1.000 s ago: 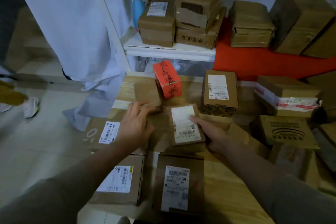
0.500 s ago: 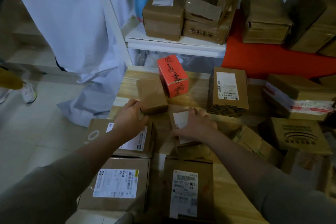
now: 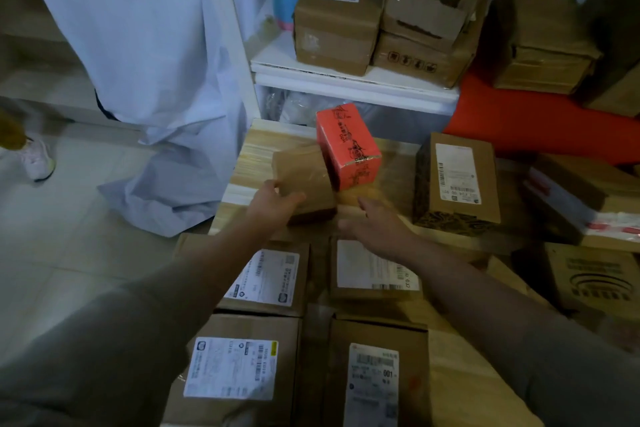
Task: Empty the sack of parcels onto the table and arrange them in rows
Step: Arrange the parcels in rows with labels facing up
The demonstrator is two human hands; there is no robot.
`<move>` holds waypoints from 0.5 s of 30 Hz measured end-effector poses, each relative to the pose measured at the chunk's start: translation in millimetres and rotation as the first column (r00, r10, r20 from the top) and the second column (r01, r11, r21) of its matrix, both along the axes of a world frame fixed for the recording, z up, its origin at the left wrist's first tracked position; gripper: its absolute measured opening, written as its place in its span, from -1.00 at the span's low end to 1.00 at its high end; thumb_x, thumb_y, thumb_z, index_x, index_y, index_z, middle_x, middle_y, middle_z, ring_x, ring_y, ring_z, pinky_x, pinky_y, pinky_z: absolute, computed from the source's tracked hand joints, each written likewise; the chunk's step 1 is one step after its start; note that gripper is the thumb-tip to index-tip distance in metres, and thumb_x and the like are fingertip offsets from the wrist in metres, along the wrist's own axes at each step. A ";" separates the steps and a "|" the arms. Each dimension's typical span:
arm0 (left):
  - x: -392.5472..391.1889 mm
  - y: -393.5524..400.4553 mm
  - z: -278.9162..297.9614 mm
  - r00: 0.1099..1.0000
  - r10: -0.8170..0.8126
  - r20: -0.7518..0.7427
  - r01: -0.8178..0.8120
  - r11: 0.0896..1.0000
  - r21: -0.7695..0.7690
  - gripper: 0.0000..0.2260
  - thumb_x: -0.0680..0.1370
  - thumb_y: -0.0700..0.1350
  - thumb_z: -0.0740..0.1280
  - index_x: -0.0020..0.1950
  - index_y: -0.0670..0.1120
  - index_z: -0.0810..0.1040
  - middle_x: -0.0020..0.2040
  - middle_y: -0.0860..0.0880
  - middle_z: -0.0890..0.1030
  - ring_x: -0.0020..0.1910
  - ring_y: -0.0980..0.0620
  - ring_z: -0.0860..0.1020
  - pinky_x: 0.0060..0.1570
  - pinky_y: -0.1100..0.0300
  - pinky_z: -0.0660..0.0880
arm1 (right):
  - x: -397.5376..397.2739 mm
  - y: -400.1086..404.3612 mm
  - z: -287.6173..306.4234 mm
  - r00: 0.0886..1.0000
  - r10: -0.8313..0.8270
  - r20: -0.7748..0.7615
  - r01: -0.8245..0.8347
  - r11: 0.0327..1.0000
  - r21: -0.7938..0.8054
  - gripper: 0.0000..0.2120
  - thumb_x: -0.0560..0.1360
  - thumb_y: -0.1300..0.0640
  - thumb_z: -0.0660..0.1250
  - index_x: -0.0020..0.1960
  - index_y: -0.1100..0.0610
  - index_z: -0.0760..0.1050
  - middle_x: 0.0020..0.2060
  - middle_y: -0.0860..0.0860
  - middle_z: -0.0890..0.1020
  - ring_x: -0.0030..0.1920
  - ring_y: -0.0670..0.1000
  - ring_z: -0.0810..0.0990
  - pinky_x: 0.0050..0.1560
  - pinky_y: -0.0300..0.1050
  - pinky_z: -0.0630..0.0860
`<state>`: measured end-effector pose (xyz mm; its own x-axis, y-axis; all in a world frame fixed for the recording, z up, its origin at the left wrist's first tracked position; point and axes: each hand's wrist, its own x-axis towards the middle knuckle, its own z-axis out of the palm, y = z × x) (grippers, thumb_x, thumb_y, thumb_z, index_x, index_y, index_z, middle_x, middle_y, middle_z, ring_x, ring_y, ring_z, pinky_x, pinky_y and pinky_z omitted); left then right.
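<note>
Several brown parcels lie in rows on the wooden table (image 3: pixel 256 156). My left hand (image 3: pixel 273 204) grips the near left corner of a small plain brown box (image 3: pixel 304 177), which leans against a red box (image 3: pixel 348 146). My right hand (image 3: pixel 375 224) hovers with straight fingers just right of that box, above a labelled parcel (image 3: pixel 375 274). Nearer me lie three more labelled parcels (image 3: pixel 266 279) (image 3: pixel 235 367) (image 3: pixel 375 378). No sack is in view.
A tall labelled box (image 3: pixel 457 180) stands right of my hands, with taped boxes (image 3: pixel 581 204) (image 3: pixel 592 281) beyond. A white shelf (image 3: pixel 353 80) at the back carries stacked cartons. Pale cloth (image 3: pixel 152 80) hangs left of the table over a tiled floor. A person's shoe (image 3: pixel 38 159) is far left.
My right hand let go of the labelled parcel, now lying flat in the row, and moved forward. My left hand reached forward and took hold of the small plain box.
</note>
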<state>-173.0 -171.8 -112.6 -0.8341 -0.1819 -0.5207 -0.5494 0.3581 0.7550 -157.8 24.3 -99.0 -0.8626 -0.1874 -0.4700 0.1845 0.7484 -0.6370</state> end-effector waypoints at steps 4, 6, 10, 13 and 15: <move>-14.3 1.2 -3.2 0.997 0.060 0.038 -0.065 0.986 0.152 -0.49 0.58 0.00 0.34 0.48 -0.12 0.30 0.18 -0.05 0.49 0.02 0.04 0.50 -0.22 0.25 0.40 | -19.7 -30.1 -2.8 0.971 -0.152 0.187 0.185 0.967 -0.176 -0.63 0.65 0.06 0.24 0.39 0.22 0.41 0.24 0.12 0.52 0.14 0.07 0.48 0.07 -0.09 0.43; -16.7 1.2 -3.0 0.998 0.061 0.032 -0.066 0.974 0.219 -0.54 0.59 0.01 0.33 0.43 -0.10 0.35 0.09 0.01 0.52 -0.07 0.10 0.51 -0.23 0.27 0.42 | -29.3 -41.8 -10.8 0.931 -0.221 0.292 0.295 0.925 -0.240 -0.58 0.62 -0.03 0.29 0.40 0.15 0.41 0.21 0.01 0.51 0.10 0.01 0.46 -0.07 -0.15 0.41; -20.6 -6.6 -3.9 0.991 0.129 0.026 -0.131 0.948 0.291 -0.64 0.52 0.12 0.40 0.20 -0.01 0.42 -0.02 0.04 0.57 -0.04 0.09 0.58 -0.13 0.24 0.54 | -35.1 -56.7 -18.5 0.911 -0.320 0.259 0.398 0.848 -0.350 -0.60 0.50 -0.12 0.41 0.23 0.05 0.43 0.10 0.00 0.53 0.10 0.03 0.52 -0.03 -0.09 0.52; -18.1 -16.1 0.4 0.964 0.163 0.211 -0.236 0.892 0.385 -0.15 0.24 0.32 0.53 0.38 -0.08 0.41 0.17 -0.10 0.61 0.07 -0.08 0.62 -0.08 0.05 0.64 | -30.1 -67.1 -15.7 0.953 -0.275 0.130 0.303 0.818 -0.489 -0.87 0.48 0.10 0.40 -0.03 0.12 0.51 -0.01 0.07 0.58 0.07 0.11 0.56 0.14 0.12 0.51; -13.7 -22.5 4.8 0.950 0.171 0.260 -0.278 0.843 0.461 -0.25 0.31 0.24 0.53 0.38 -0.08 0.44 0.14 -0.12 0.64 0.00 -0.08 0.64 -0.27 0.13 0.62 | -27.3 -72.7 -6.5 0.966 -0.250 0.071 0.247 0.798 -0.550 -0.92 0.48 0.24 0.33 -0.19 0.13 0.53 -0.15 -0.03 0.57 -0.02 0.02 0.55 0.10 0.06 0.50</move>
<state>-186.8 -194.4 -107.8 -0.6692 -0.0297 -0.7425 -0.7274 -0.1776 0.6628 -185.1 -48.4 -105.5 -0.9172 -0.1916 -0.3492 0.3114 0.2017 -0.9286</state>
